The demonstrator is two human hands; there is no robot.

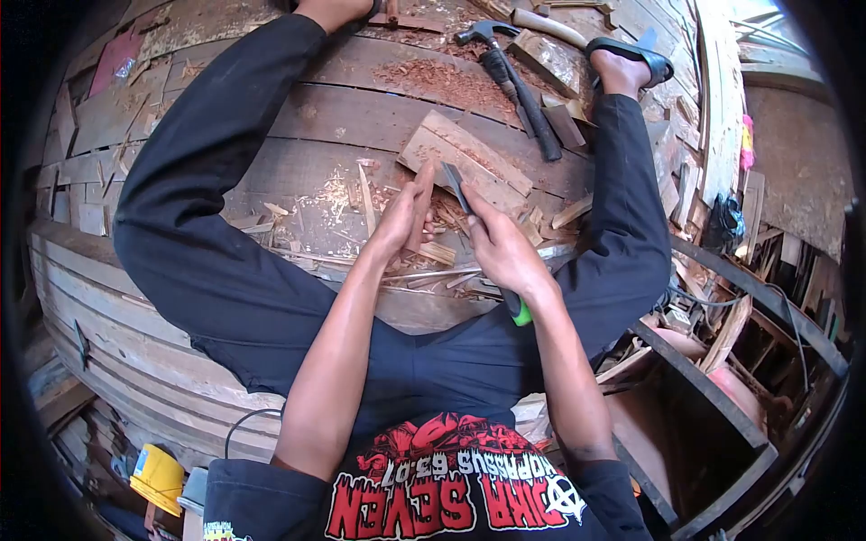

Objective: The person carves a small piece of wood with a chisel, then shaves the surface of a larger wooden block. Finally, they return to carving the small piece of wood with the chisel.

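Observation:
My left hand (399,222) is closed round a narrow reddish-brown wood piece (421,203), which points up and away from me. Just to its right, my right hand (505,246) grips a tool with a flat dark metal blade (456,187) and a green-tipped handle (519,309) that sticks out below the palm. The blade's tip is close to the wood's upper end; whether they touch I cannot tell. Behind both hands a wooden block (474,165) lies on the plank floor.
A hammer (496,38) and a dark-handled tool (538,117) lie beyond the block. Wood shavings (442,79) and offcuts are scattered between my legs. An open wooden box (690,424) stands at lower right, a yellow container (158,476) at lower left.

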